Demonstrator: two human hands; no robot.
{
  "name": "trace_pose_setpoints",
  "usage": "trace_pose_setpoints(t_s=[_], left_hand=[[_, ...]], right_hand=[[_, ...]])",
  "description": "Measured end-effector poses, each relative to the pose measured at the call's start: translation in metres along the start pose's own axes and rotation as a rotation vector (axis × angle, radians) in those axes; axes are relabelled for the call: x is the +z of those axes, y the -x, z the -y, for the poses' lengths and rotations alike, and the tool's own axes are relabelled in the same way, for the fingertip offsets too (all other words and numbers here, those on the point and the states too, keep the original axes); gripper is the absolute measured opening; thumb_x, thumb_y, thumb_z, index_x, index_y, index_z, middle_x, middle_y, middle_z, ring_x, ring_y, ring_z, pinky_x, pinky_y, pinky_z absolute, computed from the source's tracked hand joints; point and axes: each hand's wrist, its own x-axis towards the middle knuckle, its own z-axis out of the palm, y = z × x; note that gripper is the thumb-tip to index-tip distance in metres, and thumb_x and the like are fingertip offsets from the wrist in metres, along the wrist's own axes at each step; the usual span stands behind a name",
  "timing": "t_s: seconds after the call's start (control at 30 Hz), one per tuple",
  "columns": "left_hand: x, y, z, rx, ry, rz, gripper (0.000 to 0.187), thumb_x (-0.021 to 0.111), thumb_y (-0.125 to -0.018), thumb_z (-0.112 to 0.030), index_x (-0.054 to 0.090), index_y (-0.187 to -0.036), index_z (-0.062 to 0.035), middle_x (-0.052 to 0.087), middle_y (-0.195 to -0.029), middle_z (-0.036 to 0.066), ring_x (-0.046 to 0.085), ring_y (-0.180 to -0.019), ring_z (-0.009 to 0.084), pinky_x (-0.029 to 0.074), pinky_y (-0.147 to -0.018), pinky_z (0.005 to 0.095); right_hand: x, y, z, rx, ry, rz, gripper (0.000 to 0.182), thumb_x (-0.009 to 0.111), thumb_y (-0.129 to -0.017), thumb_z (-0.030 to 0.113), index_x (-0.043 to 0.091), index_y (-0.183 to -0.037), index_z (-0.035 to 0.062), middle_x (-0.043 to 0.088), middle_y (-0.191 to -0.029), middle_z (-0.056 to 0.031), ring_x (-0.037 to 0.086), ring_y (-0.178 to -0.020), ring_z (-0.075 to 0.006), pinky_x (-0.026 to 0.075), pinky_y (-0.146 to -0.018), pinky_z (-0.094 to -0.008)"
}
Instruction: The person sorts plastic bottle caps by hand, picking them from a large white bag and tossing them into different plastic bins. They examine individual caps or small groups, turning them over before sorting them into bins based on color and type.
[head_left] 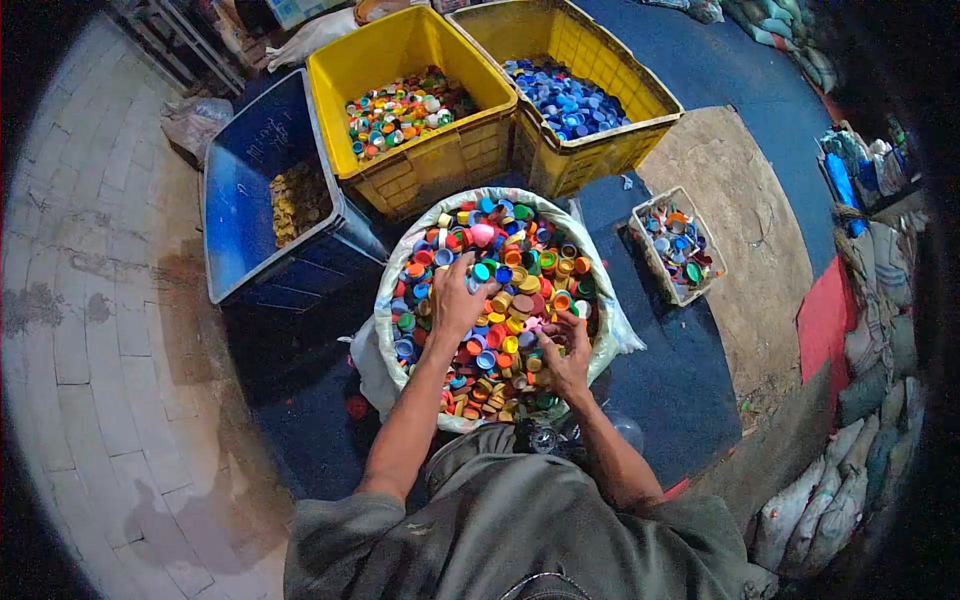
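Note:
A round sack with a rolled white rim is full of bottle caps in many colours. My left hand lies over the caps left of the middle, its fingers bent near green and blue caps; whether it grips one I cannot make out. On the right side of the sack, my right hand has its thumb and fingers closed round a small pink piece. A larger pink cap rests on the heap near the back.
Behind the sack stand a blue bin with yellowish pieces, a yellow bin with mixed caps and another yellow bin with blue caps. A small white basket is at the right. Filled sacks line the far right.

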Motion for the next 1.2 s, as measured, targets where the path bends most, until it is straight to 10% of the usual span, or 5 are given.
trace_pose_setpoints(t_s=[0.4, 0.63, 0.8, 1.2], left_hand=[[0.005, -0.006, 0.016, -0.056, 0.14, -0.046, 0.044, 0.074, -0.075, -0.017, 0.06, -0.114, -0.0028, 0.064, -0.108, 0.014, 0.06, -0.09, 0.0289, 0.047, -0.083, 0.039], [-0.028, 0.025, 0.029, -0.599, 1.469, 0.01, 0.023, 0.06, -0.09, -0.024, 0.063, -0.104, -0.0063, 0.065, -0.09, 0.002, 0.057, -0.07, 0.0122, 0.046, -0.064, 0.027], [-0.056, 0.054, 0.03, -0.704, 1.615, 0.0, 0.032, 0.044, -0.096, -0.034, 0.058, -0.109, -0.0083, 0.067, -0.098, 0.006, 0.064, -0.08, 0.0176, 0.05, -0.065, 0.0332], [-0.065, 0.103, 0.038, -0.784, 1.567, -0.132, 0.027, 0.053, -0.095, -0.03, 0.056, -0.114, -0.0115, 0.066, -0.103, 0.007, 0.062, -0.079, 0.0177, 0.05, -0.07, 0.0316]], right_hand=[[-0.007, 0.001, -0.009, 0.047, 0.063, 0.006, 0.043, 0.066, -0.083, 0.004, 0.048, -0.122, 0.0016, 0.061, -0.094, -0.0064, 0.06, -0.082, -0.0138, 0.05, -0.076, -0.0289], [0.006, 0.002, 0.016, 0.035, 0.137, 0.008, 0.033, 0.065, -0.083, 0.007, 0.055, -0.113, 0.0008, 0.065, -0.089, -0.0084, 0.063, -0.08, -0.0164, 0.052, -0.072, -0.0309], [0.011, 0.002, -0.001, -0.056, 0.237, 0.019, 0.031, 0.065, -0.081, 0.008, 0.056, -0.11, 0.0011, 0.066, -0.087, -0.0111, 0.066, -0.076, -0.0201, 0.052, -0.069, -0.0329], [0.039, -0.012, 0.003, -0.307, 0.566, 0.06, 0.027, 0.069, -0.076, 0.011, 0.061, -0.101, 0.0047, 0.059, -0.074, -0.0111, 0.057, -0.069, -0.0276, 0.045, -0.062, -0.0395]])
